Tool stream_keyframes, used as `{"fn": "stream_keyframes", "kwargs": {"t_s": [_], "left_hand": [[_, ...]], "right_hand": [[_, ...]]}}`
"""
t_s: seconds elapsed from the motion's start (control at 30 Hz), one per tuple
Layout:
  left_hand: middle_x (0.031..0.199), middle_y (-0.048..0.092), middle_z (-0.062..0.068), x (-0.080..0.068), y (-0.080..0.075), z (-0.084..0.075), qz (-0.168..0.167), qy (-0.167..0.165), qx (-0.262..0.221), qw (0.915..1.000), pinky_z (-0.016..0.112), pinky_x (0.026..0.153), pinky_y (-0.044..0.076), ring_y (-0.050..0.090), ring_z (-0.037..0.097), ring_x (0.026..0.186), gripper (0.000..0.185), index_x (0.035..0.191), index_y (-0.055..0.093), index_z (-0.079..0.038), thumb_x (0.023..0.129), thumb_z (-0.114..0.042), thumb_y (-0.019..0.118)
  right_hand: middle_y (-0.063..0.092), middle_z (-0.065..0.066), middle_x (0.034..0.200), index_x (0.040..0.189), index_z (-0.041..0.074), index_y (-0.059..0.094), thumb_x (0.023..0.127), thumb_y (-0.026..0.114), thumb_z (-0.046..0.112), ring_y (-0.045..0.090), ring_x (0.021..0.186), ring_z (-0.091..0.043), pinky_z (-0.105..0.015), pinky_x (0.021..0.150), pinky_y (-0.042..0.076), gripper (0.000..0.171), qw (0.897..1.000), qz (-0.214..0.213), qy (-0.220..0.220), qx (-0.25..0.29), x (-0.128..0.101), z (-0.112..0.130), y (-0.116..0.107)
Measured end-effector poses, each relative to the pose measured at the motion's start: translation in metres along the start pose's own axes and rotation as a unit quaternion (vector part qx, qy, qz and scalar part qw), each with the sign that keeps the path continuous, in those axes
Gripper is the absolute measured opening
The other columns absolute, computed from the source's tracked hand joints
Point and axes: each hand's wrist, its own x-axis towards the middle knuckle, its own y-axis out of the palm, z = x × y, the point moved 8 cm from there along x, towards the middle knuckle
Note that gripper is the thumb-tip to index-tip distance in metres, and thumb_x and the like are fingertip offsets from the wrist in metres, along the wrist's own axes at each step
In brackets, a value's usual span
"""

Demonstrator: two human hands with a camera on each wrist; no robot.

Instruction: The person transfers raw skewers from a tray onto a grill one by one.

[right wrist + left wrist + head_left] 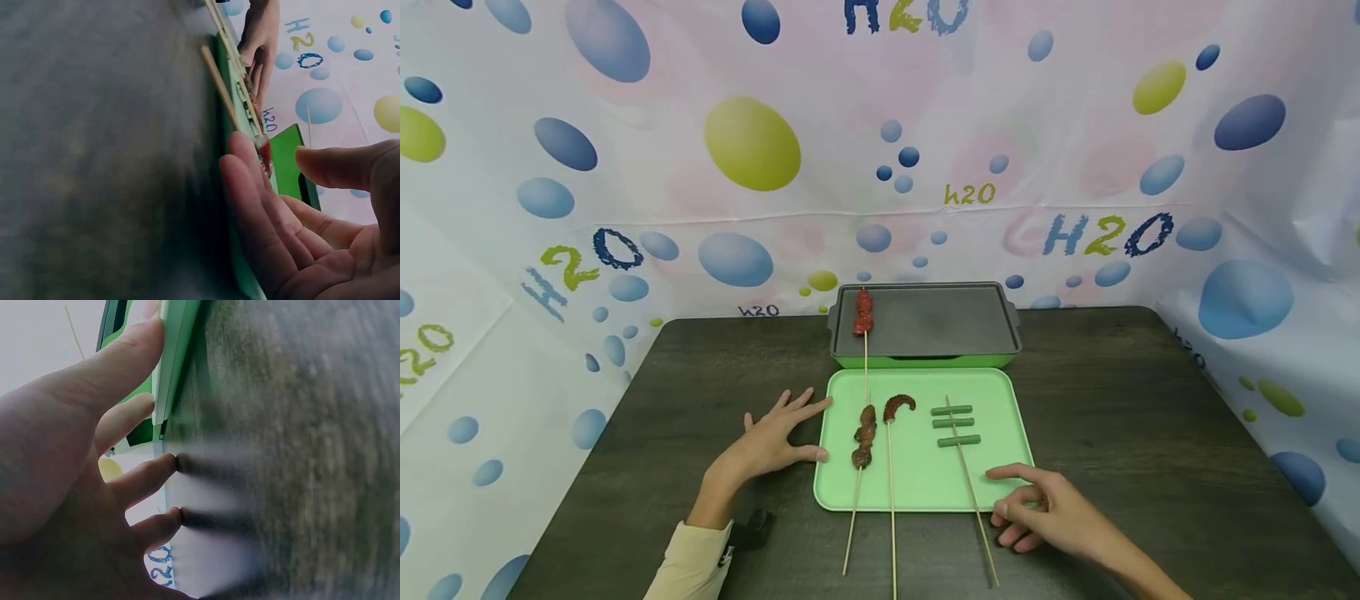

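A light green tray lies on the dark table, and three skewers rest on it with their sticks over the near edge: brown meat, a curled octopus tentacle and green bean pieces. Behind the tray stands a dark grill plate with a red meat skewer on its left side. My left hand lies flat with fingers spread, its thumb against the tray's left edge. My right hand hovers at the tray's near right corner, fingers loosely curled and holding nothing, beside the bean skewer's stick.
The table is dark wood grain with a rounded far right corner. A bubble-patterned sheet encloses it at the back and both sides. A small black object sits by my left wrist. Bare table surface lies left and right of the tray.
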Motion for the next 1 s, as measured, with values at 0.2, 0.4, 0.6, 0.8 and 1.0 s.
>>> {"fn": "stream_keyframes", "kwargs": {"t_s": [0.2,0.4,0.6,0.8,1.0], "left_hand": [[0.169,0.021,0.016,0.001,-0.002,0.0,-0.001,0.002,0.002,1.0,0.091,0.096,-0.002,0.006,0.049,0.154,0.086,0.16,0.041,-0.025,0.087,-0.051,0.078],[0.168,0.022,0.017,0.0,-0.003,-0.001,-0.002,0.002,0.0,1.0,0.092,0.096,-0.001,0.006,0.051,0.153,0.087,0.16,0.041,-0.024,0.087,-0.051,0.078],[0.168,0.022,0.019,0.0,-0.001,-0.003,0.001,0.003,0.002,1.0,0.092,0.095,-0.001,0.007,0.052,0.152,0.087,0.16,0.041,-0.023,0.087,-0.05,0.078],[0.168,0.023,0.019,-0.001,-0.001,-0.004,0.0,0.003,-0.004,1.0,0.092,0.095,-0.002,0.007,0.052,0.152,0.086,0.16,0.042,-0.022,0.087,-0.048,0.079],[0.168,0.022,0.018,-0.001,0.0,-0.005,0.0,0.004,-0.008,1.0,0.092,0.095,-0.002,0.007,0.051,0.153,0.086,0.16,0.041,-0.023,0.087,-0.049,0.079]], "right_hand": [[0.073,-0.029,0.099,0.148,-0.015,0.038,0.105,0.061,0.014,0.076,0.087,-0.037,-0.046,0.069,0.062,0.057,0.997,0.012,0.035,0.061,-0.013,-0.019,0.002],[0.072,-0.028,0.108,0.152,-0.009,0.037,0.106,0.06,0.014,0.074,0.097,-0.038,-0.047,0.079,0.061,0.057,0.987,0.028,0.068,0.145,-0.013,-0.032,0.013],[0.071,-0.028,0.115,0.153,-0.005,0.035,0.105,0.059,0.011,0.073,0.104,-0.037,-0.046,0.085,0.06,0.056,0.97,0.056,0.08,0.224,-0.008,-0.039,0.027],[0.071,-0.027,0.113,0.153,-0.006,0.033,0.104,0.058,0.005,0.074,0.101,-0.034,-0.043,0.084,0.061,0.055,0.965,0.063,0.057,0.247,-0.003,-0.038,0.037],[0.072,-0.029,0.111,0.151,-0.012,0.032,0.102,0.058,-0.001,0.076,0.093,-0.031,-0.041,0.077,0.062,0.056,0.969,0.058,0.029,0.239,-0.001,-0.037,0.039]]}}
